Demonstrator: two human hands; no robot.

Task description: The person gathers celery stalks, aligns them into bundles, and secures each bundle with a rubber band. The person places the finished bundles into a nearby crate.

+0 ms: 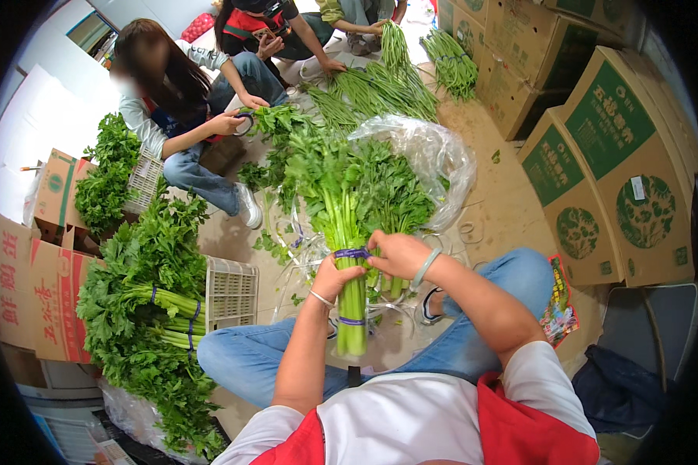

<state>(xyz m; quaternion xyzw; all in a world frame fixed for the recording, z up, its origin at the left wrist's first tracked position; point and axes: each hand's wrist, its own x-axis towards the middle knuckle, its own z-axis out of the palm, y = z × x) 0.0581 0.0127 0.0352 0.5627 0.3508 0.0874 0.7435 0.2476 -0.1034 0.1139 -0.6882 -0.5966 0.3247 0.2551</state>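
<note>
A bunch of celery (351,290) stands nearly upright between my hands, leaves away from me. My left hand (331,279) is closed around its stalks just below a purple tape band (352,253). The fingers of my right hand (398,253) pinch the right end of that band. A second purple band (351,321) circles the stalks lower down. Behind the bunch, more leafy celery (404,192) lies beside a clear plastic bag (448,157). At my left, banded celery bunches (168,302) are heaped by a white plastic crate (232,293).
Cardboard boxes (611,116) are stacked at the right, others (52,290) at the far left. A person (174,110) holding a tape roll (244,124) sits at upper left. Other people crouch by long green beans (378,87). Loose strips (302,261) litter the floor before me.
</note>
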